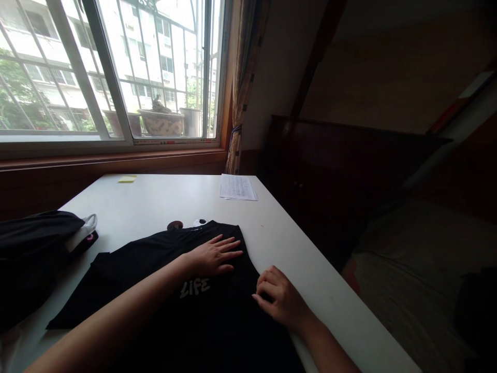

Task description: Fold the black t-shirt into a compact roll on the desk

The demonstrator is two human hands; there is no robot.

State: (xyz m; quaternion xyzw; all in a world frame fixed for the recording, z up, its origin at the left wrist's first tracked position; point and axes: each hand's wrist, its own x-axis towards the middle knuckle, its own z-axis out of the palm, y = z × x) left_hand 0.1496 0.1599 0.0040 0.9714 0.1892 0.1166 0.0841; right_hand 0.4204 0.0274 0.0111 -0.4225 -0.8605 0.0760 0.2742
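Observation:
A black T-shirt [155, 259] with the pale lettering "LIFE" lies spread on the white table, its collar toward the far side. One sleeve reaches out to the left; along the right side no sleeve shows. My left hand [215, 255] rests flat on the upper right of the shirt, fingers spread. At the shirt's right edge, my right hand [281, 296] is closed, with fingers curled and thumb and forefinger pinched on the cloth. The lower part of the shirt runs out of view.
On the white table [186, 199] are printed papers [237, 187], a yellow sticky-note pad [127, 178], a brown disc [175, 225] and a white round item [201, 223] by the collar. A black bag [31, 259] sits left. Beyond are a window and curtain [235, 140].

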